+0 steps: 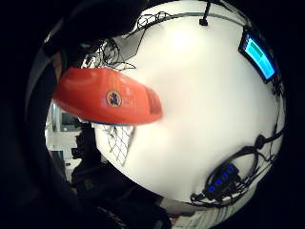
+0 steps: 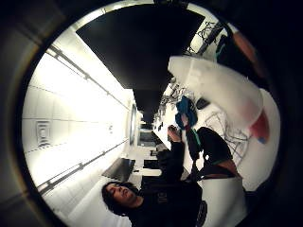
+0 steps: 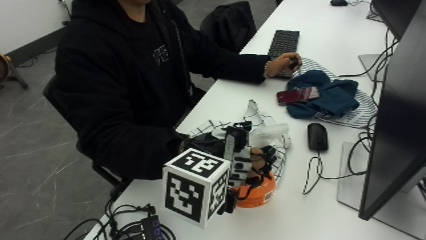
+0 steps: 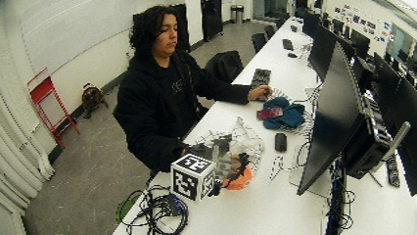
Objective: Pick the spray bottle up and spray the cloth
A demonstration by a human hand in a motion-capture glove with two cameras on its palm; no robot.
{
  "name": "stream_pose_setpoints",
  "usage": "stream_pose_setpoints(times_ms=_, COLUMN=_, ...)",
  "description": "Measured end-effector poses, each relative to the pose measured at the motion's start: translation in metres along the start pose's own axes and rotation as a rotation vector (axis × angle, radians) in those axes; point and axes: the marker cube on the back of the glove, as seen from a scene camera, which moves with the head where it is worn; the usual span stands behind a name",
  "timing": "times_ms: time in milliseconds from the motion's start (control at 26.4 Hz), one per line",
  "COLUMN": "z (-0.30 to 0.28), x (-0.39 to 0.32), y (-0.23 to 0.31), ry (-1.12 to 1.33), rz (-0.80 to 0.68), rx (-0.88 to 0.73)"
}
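A: Outside view first: what did the gloved right hand (image 3: 249, 162) do?

B: Its fingers were curled round the spray bottle (image 3: 256, 192), near the orange base. The clear upper part of the bottle stood out above the fingers.

A: Was the bottle on the table (image 3: 313, 215)?

B: I could not tell if the base touched it or was just over it. In the little finger side palm view the orange base (image 1: 107, 98) was very close to the palm, with the white table behind it.

A: And the cloth (image 3: 279, 152)?

B: The checked cloth lay on the table just behind the grip, partly under the hand. A black mouse (image 3: 317, 136) was beyond it, and the bare left hand (image 3: 285, 64) rested far away by the keyboard (image 3: 283, 42).
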Motion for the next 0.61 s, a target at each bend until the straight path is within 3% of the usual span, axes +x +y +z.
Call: stream_pose_setpoints(times_ms=606, z=0.032, x=0.014, y=-0.023, ry=-0.186, rz=0.051, rx=0.258)
